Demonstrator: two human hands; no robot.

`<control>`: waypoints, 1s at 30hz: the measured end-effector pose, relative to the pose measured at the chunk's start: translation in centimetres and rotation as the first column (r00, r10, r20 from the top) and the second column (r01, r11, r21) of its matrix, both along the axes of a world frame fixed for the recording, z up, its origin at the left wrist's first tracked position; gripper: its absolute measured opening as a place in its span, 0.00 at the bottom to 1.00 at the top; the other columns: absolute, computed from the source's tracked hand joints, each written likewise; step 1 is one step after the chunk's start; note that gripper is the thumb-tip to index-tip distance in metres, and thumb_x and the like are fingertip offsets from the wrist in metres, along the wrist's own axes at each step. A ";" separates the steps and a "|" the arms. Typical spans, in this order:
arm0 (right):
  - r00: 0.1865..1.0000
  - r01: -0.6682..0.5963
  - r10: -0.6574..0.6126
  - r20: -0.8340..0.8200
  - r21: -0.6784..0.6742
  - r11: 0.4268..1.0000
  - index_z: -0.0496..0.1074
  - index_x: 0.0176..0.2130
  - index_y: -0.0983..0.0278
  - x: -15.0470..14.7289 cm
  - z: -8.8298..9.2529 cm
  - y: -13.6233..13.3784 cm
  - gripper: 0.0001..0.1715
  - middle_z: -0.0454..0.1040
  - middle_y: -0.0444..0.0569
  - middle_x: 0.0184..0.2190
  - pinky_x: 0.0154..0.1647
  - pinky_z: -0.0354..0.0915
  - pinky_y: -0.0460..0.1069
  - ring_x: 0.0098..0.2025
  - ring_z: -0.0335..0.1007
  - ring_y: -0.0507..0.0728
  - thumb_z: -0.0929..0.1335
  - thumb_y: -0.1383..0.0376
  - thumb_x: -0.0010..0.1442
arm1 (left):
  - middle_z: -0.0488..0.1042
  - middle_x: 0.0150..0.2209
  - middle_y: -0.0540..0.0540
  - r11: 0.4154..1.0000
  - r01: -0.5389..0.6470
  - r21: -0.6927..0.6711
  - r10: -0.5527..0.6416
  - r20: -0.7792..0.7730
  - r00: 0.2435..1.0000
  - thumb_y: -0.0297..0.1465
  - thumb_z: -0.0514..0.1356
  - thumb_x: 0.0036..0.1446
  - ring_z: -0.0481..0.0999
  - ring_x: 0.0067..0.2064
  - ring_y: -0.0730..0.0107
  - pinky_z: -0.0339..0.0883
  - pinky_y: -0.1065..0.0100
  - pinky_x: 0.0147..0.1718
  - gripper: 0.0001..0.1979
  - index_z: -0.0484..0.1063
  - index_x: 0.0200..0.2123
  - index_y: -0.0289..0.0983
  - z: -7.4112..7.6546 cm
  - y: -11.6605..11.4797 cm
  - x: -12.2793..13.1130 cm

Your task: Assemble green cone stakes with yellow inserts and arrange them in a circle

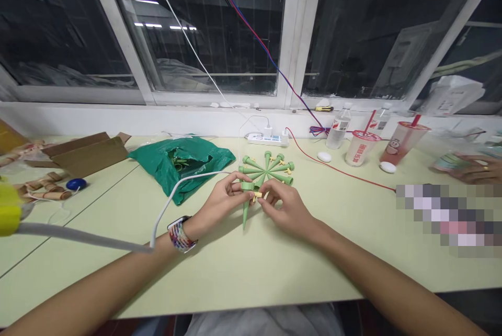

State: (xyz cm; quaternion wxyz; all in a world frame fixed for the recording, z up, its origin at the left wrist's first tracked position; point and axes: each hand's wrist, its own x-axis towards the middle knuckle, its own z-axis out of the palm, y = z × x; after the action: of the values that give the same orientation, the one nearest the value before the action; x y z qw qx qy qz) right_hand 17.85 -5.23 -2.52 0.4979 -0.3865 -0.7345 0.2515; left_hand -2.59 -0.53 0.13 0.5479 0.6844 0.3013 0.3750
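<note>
My left hand (231, 193) is closed round the upper part of a green watering spike (245, 215), which hangs point down over the table. At the spike's side sits a small yellow valve (257, 194). My right hand (280, 200) has thumb and forefinger closed at the valve's outer end. Just beyond both hands, several similar green spikes (276, 167) lie in a fan, tips toward the middle, with small yellow valves near their wide ends. Left of them is a torn green plastic bag (188, 155) with green pieces showing inside.
A cardboard box (86, 154), wooden pieces (49, 187) and a blue ball (76, 184) lie left. A grey cable (98, 240) crosses before my left wrist. Behind stand a power strip (266, 139), bottle (339, 129) and drink cups (361, 148). Another person's hand (480, 168) is far right.
</note>
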 end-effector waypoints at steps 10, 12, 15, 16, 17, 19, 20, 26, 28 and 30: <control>0.995 0.005 0.003 0.103 -0.079 0.997 0.70 0.44 0.60 0.4 0.2 -0.4 0.09 0.79 0.44 0.35 0.32 0.65 0.48 0.28 0.73 0.53 0.66 0.57 0.71 | 0.78 0.32 0.50 1.000 0.003 -0.002 -0.003 -0.013 1.000 0.37 0.69 0.59 0.81 0.37 0.65 0.72 0.66 0.41 0.18 0.68 0.48 0.39 0.3 -0.1 0.1; 0.990 0.033 -0.026 0.139 -0.047 0.998 0.70 0.43 0.59 0.3 0.4 -0.5 0.08 0.79 0.45 0.35 0.33 0.65 0.49 0.29 0.73 0.53 0.66 0.58 0.71 | 0.79 0.32 0.49 1.000 0.019 -0.008 -0.019 -0.016 1.000 0.37 0.69 0.60 0.82 0.38 0.64 0.72 0.65 0.41 0.18 0.68 0.47 0.39 0.3 -0.1 0.1; 0.991 0.009 0.007 0.131 -0.122 0.992 0.69 0.33 0.60 0.3 0.4 -0.4 0.20 0.77 0.44 0.26 0.36 0.66 0.50 0.28 0.73 0.55 0.60 0.57 0.75 | 0.79 0.32 0.49 0.999 0.036 -0.015 -0.036 -0.024 0.999 0.37 0.70 0.59 0.82 0.38 0.63 0.72 0.64 0.41 0.19 0.68 0.47 0.39 0.4 -0.4 0.1; 0.995 -0.015 0.031 0.091 -0.173 0.985 0.68 0.31 0.60 0.2 0.4 -0.3 0.23 0.76 0.44 0.24 0.36 0.66 0.50 0.28 0.72 0.55 0.59 0.55 0.75 | 0.78 0.31 0.49 0.999 0.037 -0.016 -0.037 -0.026 0.999 0.38 0.70 0.58 0.82 0.38 0.63 0.72 0.64 0.41 0.19 0.68 0.47 0.39 0.4 -0.5 0.2; 0.998 -0.046 0.056 0.037 -0.223 0.974 0.68 0.31 0.60 0.2 0.4 -0.3 0.23 0.75 0.44 0.24 0.35 0.67 0.50 0.27 0.73 0.55 0.59 0.54 0.75 | 0.78 0.31 0.49 0.999 0.039 -0.015 -0.039 -0.027 0.999 0.38 0.70 0.58 0.82 0.37 0.63 0.72 0.64 0.41 0.19 0.68 0.47 0.39 0.4 -0.5 0.2; 0.994 -0.099 0.084 -0.063 -0.282 0.954 0.69 0.33 0.60 0.1 0.5 -0.3 0.20 0.75 0.43 0.25 0.32 0.67 0.49 0.27 0.73 0.54 0.63 0.52 0.73 | 0.78 0.31 0.50 0.999 0.040 -0.006 -0.040 -0.025 0.999 0.38 0.70 0.59 0.81 0.37 0.64 0.71 0.64 0.40 0.18 0.68 0.47 0.39 0.4 -0.5 0.2; 0.993 -0.107 0.088 -0.080 -0.278 0.955 0.69 0.34 0.60 0.1 0.6 -0.3 0.18 0.75 0.43 0.27 0.31 0.67 0.49 0.27 0.72 0.54 0.65 0.52 0.71 | 0.78 0.31 0.50 0.999 0.042 -0.001 -0.042 -0.025 0.999 0.38 0.69 0.60 0.81 0.37 0.64 0.71 0.64 0.40 0.18 0.68 0.47 0.39 0.3 -0.5 0.2; 0.989 -0.113 0.073 -0.132 -0.332 0.936 0.67 0.26 0.61 -0.4 0.8 -0.4 0.24 0.65 0.41 0.16 0.30 0.62 0.48 0.22 0.64 0.52 0.64 0.52 0.69 | 0.79 0.37 0.45 0.931 -0.102 0.349 0.142 -0.091 0.986 0.36 0.68 0.60 0.80 0.39 0.63 0.72 0.64 0.39 0.15 0.72 0.48 0.40 -0.4 -1.0 -0.2; 0.924 -0.292 0.091 -0.371 -0.534 0.793 0.63 0.23 0.60 -1.0 0.7 -0.4 0.26 0.57 0.37 0.12 0.30 0.64 0.49 0.19 0.62 0.53 0.64 0.50 0.68 | 0.80 0.44 0.41 0.812 -0.079 0.578 0.180 -0.120 0.976 0.32 0.68 0.59 0.80 0.45 0.59 0.72 0.60 0.45 0.13 0.75 0.47 0.41 -0.5 -1.3 -0.7; 0.839 -0.448 0.063 -0.541 -0.619 0.645 0.61 0.24 0.59 -1.6 0.5 -0.4 0.25 0.51 0.35 0.11 0.30 0.65 0.50 0.18 0.60 0.53 0.65 0.49 0.65 | 0.81 0.44 0.40 0.735 0.075 0.674 0.102 -0.219 0.970 0.30 0.67 0.58 0.80 0.47 0.57 0.72 0.58 0.49 0.12 0.78 0.46 0.41 -0.4 -1.4 -1.2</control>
State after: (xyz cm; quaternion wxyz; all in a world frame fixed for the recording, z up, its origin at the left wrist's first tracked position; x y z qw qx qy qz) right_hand 16.20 -5.67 -2.02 0.4243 -0.3658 -0.4777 0.6768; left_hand -3.75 -1.89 -0.29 0.2177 0.8748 0.2132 0.3767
